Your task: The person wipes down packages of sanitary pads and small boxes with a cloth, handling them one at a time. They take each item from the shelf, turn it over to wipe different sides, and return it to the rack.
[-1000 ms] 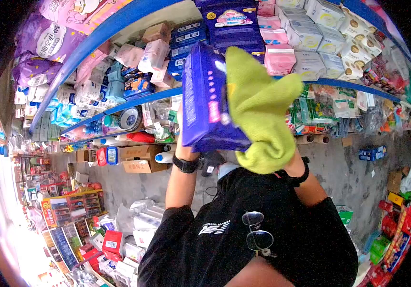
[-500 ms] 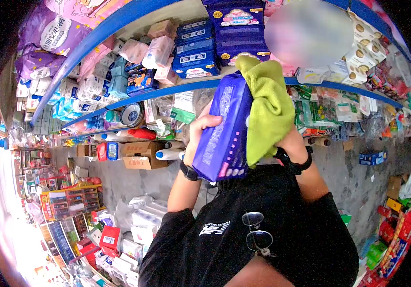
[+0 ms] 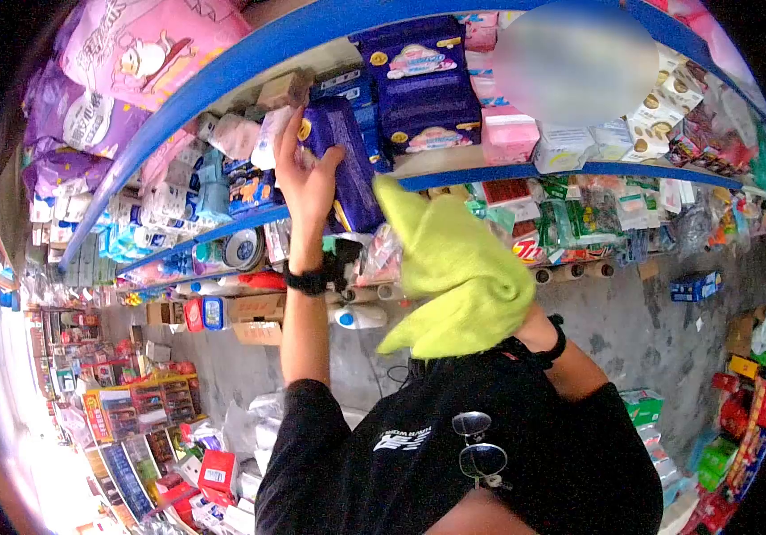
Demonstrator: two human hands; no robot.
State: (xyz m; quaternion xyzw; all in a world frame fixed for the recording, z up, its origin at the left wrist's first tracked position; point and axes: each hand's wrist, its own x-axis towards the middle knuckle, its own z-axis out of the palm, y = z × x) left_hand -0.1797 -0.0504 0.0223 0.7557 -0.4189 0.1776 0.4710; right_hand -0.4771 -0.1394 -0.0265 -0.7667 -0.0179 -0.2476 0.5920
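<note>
My left hand (image 3: 305,175) is raised to the blue shelf (image 3: 454,171) and grips a dark blue pack (image 3: 344,160), held upright against the stack of matching blue packs (image 3: 423,85). A black watch sits on that wrist. My right hand is hidden under a yellow-green cloth (image 3: 454,267) that it holds in front of my chest, below the shelf edge and apart from the pack. A black band shows on the right wrist.
Pink packs (image 3: 508,134) and white boxes (image 3: 579,143) fill the shelf to the right. Large purple and pink bags (image 3: 133,53) sit on the top shelf. Cardboard boxes (image 3: 258,308) and bottles lie on the concrete floor. Goods racks stand at left and right.
My left hand has lifted the blue pack up and left, from chest height to the shelf. The cloth has come off the pack and dropped lower with my right hand.
</note>
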